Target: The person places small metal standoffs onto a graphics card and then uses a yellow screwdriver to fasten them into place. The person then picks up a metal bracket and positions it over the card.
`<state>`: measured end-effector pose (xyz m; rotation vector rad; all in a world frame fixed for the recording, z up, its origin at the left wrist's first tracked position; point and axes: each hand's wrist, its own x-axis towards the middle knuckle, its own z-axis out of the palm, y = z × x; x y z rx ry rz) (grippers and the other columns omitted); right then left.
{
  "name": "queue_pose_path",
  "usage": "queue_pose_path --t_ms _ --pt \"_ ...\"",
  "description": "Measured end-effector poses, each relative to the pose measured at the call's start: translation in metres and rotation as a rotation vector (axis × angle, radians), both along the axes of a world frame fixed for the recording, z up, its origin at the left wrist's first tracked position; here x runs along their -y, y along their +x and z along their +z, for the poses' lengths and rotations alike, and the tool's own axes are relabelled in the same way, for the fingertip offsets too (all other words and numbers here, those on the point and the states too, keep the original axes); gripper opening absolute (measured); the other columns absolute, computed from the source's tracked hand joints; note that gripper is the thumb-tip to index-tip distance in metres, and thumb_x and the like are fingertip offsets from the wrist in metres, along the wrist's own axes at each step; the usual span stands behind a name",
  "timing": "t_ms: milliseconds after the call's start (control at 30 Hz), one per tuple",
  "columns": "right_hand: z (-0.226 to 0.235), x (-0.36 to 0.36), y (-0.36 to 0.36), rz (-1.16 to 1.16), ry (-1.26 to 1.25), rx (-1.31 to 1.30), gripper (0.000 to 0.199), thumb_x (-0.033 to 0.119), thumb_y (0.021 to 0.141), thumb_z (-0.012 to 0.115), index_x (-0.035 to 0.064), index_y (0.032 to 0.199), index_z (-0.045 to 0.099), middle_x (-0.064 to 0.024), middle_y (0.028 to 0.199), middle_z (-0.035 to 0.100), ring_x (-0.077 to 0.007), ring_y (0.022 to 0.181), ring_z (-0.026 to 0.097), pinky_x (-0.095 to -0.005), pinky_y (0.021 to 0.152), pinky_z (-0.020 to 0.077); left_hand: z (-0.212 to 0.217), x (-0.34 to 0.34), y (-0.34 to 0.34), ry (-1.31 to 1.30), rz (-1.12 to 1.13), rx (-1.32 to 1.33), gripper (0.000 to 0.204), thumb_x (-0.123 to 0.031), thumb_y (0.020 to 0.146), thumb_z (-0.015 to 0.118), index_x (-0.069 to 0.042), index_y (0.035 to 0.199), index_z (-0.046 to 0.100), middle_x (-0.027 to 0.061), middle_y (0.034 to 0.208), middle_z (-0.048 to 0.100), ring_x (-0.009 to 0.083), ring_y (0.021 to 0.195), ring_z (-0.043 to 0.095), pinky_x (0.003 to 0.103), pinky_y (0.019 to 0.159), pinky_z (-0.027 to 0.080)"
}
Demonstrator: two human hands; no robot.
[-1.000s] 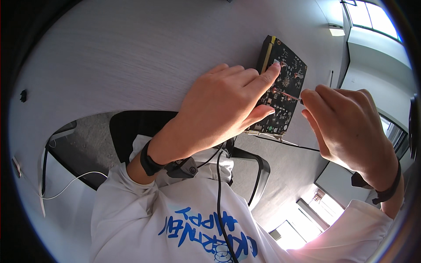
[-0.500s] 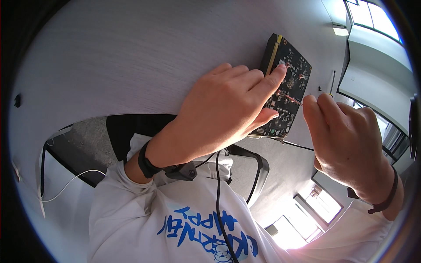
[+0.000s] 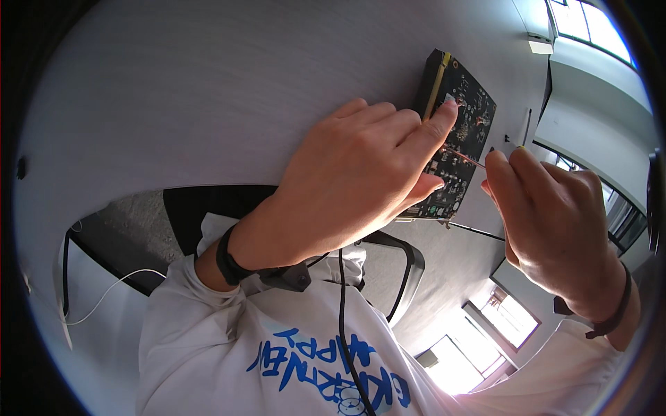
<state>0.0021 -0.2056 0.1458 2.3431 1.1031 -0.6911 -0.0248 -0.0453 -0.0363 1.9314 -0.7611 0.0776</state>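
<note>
A thick black circuit board (image 3: 472,118), studded with small components and with a yellow strip along its left edge, lies tilted on the table at upper right. My left hand (image 3: 368,163) steadies it from the left, index fingertip pressed on its face and thumb stretched toward its near part. The other fingers are bent and partly hidden. In my right hand (image 3: 555,201), closed and to the right of the board, is a screwdriver (image 3: 468,159). Its thin metal shaft reaches left to the middle of the board, while the fist hides the handle.
The pale table (image 3: 208,90) spreads to the left and far side. Another slim tool (image 3: 528,128) and a tiny dark piece (image 3: 507,139) lie beyond my right hand. A small black object (image 3: 21,168) rests at far left. A black cable (image 3: 342,305) hangs before my shirt.
My right hand has shifted slightly right and down and turned a little around the screwdriver. The shaft stays against the board. My left hand keeps its place on it.
</note>
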Motion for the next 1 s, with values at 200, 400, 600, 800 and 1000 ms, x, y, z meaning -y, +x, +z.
queue_pose_path --t_ms 200,400,600,800,1000 --pt "0.004 -0.008 0.002 -0.132 0.021 -0.071 0.026 0.002 0.082 0.079 -0.0039 0.102 0.063 -0.0083 0.073 0.056 -0.0215 0.052 0.060 -0.0317 0.045 0.0470 -0.001 0.001 0.000 -0.022 0.000 -0.005 0.083 -0.028 0.082 0.084 -0.004 0.153 0.048 0.0038 0.081 0.054 0.0210 0.071 0.054 0.037 0.069 0.045" --pt "0.006 -0.013 0.011 -0.274 0.061 -0.154 0.025 -0.001 0.082 0.079 -0.0034 0.101 0.063 -0.0123 0.072 0.059 -0.0267 0.051 0.059 -0.0360 0.046 0.0455 -0.002 -0.001 0.000 -0.048 0.027 0.028 0.083 -0.029 0.083 0.082 -0.005 0.154 0.047 0.0035 0.081 0.053 0.0210 0.072 0.054 0.037 0.069 0.045" --pt "0.005 -0.017 0.010 -0.466 0.099 -0.162 0.015 -0.004 0.085 0.077 -0.0041 0.093 0.065 -0.0157 0.070 0.064 -0.0310 0.053 0.060 -0.0375 0.049 0.0464 -0.003 0.002 -0.001 -0.059 0.045 0.031 0.081 -0.030 0.086 0.080 -0.005 0.155 0.046 0.0034 0.082 0.054 0.0205 0.072 0.055 0.037 0.069 0.045" --pt "0.003 -0.020 0.010 -0.553 0.080 -0.128 0.008 0.002 0.089 0.074 -0.0042 0.088 0.069 -0.0170 0.072 0.066 -0.0324 0.056 0.061 -0.0394 0.059 0.0482 -0.001 0.002 -0.003 0.011 0.056 0.050 0.067 -0.030 0.080 0.083 0.001 0.135 0.062 0.0038 0.084 0.062 0.0188 0.079 0.062 0.034 0.077 0.050" --pt "0.000 -0.019 0.007 -0.632 0.079 -0.066 0.013 0.012 0.092 0.073 -0.0007 0.088 0.074 -0.0149 0.071 0.067 -0.0291 0.062 0.061 -0.0397 0.078 0.0475 -0.003 0.003 -0.003 0.016 0.063 0.074 0.064 -0.030 0.082 0.082 0.002 0.135 0.062 0.0038 0.084 0.062 0.0189 0.079 0.062 0.034 0.076 0.051"
